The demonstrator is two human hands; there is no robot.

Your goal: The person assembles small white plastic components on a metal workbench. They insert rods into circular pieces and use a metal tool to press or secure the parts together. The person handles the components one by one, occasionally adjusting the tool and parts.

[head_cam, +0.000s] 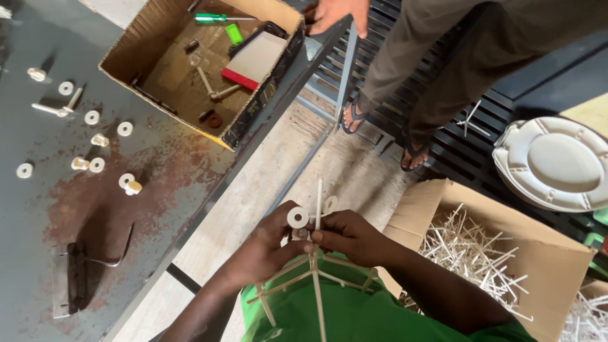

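Your left hand (263,250) pinches a white washer (297,218) at the top of a cream plastic frame (315,272) of thin rods, held in front of your green shirt (354,316). Your right hand (348,237) pinches the frame's upright rod just beside it, fingers closed. More washers (92,117) and bolts lie scattered near the left edge of the dark table (38,253). A cardboard box (202,60) of tools sits at its far edge. Right of you, a carton (557,259) holds loose rods; another person's hand (339,14) rests on the table corner.

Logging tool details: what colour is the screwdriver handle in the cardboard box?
Green, on the screwdriver in the cardboard box; head view.
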